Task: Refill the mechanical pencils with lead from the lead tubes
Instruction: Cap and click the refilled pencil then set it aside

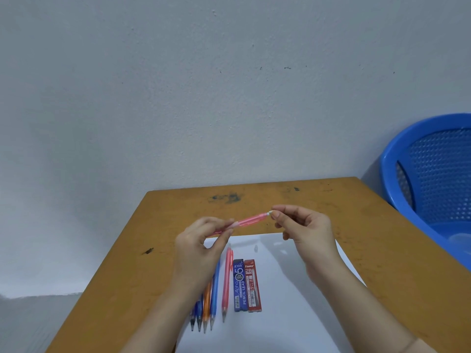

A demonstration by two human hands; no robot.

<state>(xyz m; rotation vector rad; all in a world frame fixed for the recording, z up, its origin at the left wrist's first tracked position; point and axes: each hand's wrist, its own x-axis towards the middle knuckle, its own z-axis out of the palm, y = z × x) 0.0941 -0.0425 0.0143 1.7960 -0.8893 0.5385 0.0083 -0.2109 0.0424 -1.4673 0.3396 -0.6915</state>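
Above the table [280, 197] and white paper [293, 301], the left hand [198, 248] gripped the pink pencil [251, 220] by its barrel, and the right hand [303, 233] pinched its small white cap [269, 213]. A jerky pull could have sent that cap flying off the table. The lead tubes [240, 286] lay unopened below.

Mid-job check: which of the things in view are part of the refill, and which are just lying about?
Job: pink pencil, gripped by left hand, its end pinched by right hand; spare pencils; blue lead tube; red lead tube; white sheet under them.
Lying about: blue basket beside the table.
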